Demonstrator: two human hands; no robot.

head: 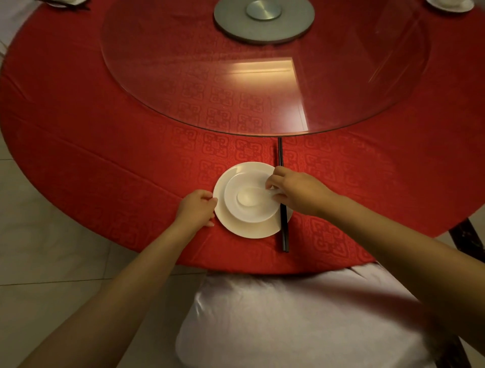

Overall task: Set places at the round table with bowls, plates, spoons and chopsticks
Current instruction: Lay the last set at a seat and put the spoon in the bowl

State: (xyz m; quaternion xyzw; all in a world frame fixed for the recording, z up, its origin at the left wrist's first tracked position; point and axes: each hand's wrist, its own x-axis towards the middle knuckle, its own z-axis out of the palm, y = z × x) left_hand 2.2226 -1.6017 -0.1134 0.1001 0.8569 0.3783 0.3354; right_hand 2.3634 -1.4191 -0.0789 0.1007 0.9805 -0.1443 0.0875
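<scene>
A white plate lies on the red tablecloth near the table's front edge. A white bowl sits on it, and a white spoon lies in the bowl with its handle toward the right. My right hand pinches the spoon's handle at the bowl's right rim. My left hand grips the plate's left rim. A pair of dark chopsticks lies straight along the plate's right side, partly under my right hand.
A glass turntable on a grey metal hub covers the table's middle. Other white place settings sit at the far left and far right. A chair with a pale cover stands right below the plate.
</scene>
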